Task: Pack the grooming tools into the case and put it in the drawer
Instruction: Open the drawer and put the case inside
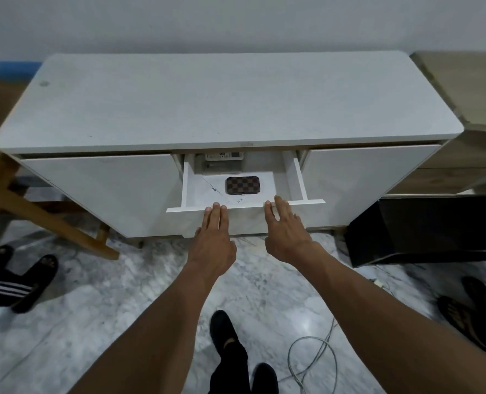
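Note:
The brown checkered case (pixel 242 185) lies closed and flat on the floor of the white drawer (pixel 196 207), which stands pulled out from the middle of a white cabinet (pixel 207 109). My left hand (pixel 214 237) rests flat on the drawer's front panel, fingers straight and together, fingertips at the top edge. My right hand (pixel 286 228) lies against the same front panel further right, fingers slightly spread, tips over the rim. Neither hand holds anything. No grooming tools are visible outside the case.
A grey box and a white device (pixel 223 157) sit at the drawer's back. A wooden frame (pixel 51 220) leans at the left, a black panel (pixel 423 228) at the right. Other people's sandalled feet (pixel 23 277) stand on the marble floor; a cable (pixel 313 362) loops near my feet.

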{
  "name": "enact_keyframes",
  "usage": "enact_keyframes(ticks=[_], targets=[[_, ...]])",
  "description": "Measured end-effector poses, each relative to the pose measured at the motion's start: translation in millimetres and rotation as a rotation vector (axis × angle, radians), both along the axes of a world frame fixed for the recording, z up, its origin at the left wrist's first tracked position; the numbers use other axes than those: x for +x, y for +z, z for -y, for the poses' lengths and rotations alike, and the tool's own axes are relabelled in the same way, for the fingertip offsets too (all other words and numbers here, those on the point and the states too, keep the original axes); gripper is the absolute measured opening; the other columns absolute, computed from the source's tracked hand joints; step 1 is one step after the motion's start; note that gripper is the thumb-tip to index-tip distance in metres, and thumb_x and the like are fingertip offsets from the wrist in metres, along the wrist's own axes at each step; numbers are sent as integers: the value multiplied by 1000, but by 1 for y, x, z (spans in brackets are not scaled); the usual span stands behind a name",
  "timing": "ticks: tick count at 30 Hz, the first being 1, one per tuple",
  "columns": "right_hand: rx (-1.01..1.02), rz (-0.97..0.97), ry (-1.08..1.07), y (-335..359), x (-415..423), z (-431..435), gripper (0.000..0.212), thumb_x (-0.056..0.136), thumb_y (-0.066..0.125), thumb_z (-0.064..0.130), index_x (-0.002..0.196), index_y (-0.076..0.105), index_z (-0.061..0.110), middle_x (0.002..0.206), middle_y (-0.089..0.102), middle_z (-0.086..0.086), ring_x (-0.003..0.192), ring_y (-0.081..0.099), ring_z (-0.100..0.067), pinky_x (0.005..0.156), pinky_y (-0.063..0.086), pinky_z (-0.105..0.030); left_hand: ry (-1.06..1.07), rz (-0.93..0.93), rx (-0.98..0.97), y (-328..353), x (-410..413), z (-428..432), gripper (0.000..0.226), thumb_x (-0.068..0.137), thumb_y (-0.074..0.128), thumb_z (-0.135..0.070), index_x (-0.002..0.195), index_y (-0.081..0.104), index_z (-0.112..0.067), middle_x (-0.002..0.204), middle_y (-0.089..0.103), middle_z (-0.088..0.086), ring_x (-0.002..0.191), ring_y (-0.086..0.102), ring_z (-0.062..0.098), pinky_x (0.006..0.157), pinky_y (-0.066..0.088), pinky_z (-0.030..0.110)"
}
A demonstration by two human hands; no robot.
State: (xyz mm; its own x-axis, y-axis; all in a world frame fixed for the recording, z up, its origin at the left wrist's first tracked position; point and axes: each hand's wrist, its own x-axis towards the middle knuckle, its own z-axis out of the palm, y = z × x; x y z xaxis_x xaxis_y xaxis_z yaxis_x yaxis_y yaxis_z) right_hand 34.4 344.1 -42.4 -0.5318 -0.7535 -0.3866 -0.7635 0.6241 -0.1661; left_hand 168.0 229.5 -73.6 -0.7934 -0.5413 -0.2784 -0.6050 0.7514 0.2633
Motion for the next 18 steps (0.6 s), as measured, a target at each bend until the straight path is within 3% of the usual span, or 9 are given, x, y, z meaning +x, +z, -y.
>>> enact_keyframes(ticks=[5, 13, 18], targets=[[8, -66, -1, -1, -25, 35, 86, 87, 55, 19, 153, 3, 6, 158, 10, -15, 149, 5, -35, 119, 16, -48, -1, -22, 15, 3, -29, 35, 83, 99, 48, -31, 155, -9, -8, 165, -14, 7, 152, -11, 25, 123, 18, 42], [32, -55, -37, 2, -65, 86, 90, 86, 56, 18, 154, -1, 5, 162, 2, -15, 150, 0, -35, 121, 12, -46, -1, -71, 11, 3, -74, 84, 81, 98, 48, -26, 155, -7, -9, 165, -11, 6, 152, -10, 23, 116, 31, 37], [8, -52, -51, 10, -78, 89, 91, 85, 56, 17, 154, -2, 5, 162, -1, -15, 150, -3, -34, 121, 10, -44, 5, -93, 11, 6, -85, 86, 81, 98, 47, -25, 156, -8, -10, 165, -13, 4, 152, -14, 21, 117, 32, 39]])
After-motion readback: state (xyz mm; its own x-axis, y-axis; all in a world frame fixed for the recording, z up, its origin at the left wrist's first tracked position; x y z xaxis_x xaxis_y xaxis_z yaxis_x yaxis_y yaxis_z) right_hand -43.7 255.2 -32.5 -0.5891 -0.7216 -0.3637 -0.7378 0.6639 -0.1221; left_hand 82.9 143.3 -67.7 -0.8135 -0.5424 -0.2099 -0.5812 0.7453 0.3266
